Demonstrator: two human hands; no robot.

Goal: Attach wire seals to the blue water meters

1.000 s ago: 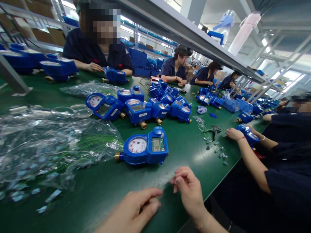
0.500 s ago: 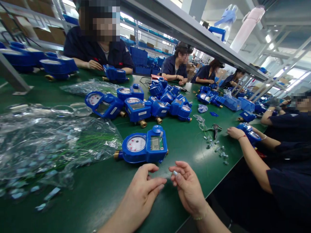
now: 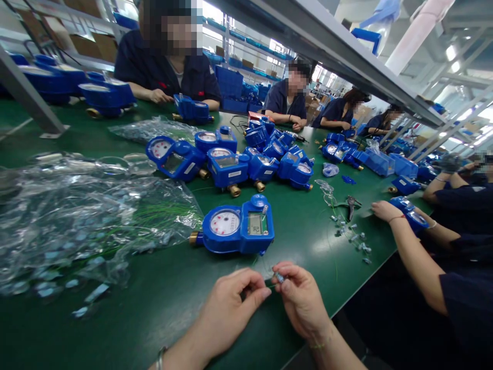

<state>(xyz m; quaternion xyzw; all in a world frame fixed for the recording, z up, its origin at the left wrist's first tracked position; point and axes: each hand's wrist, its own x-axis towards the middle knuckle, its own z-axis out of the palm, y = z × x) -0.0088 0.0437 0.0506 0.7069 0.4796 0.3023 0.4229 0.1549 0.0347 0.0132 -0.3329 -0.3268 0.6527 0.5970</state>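
Right hand in a pinch on 1 small blue tag, left hand fingertips together, hold unclear

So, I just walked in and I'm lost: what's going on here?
The person's right hand pinches a small light blue piece; the left hand, also pinched, is close beside it. Just beyond, a blue meter with a round white dial lies on the green tabletop, touched by neither hand. A clear plastic bag of similar pieces lies to the left.
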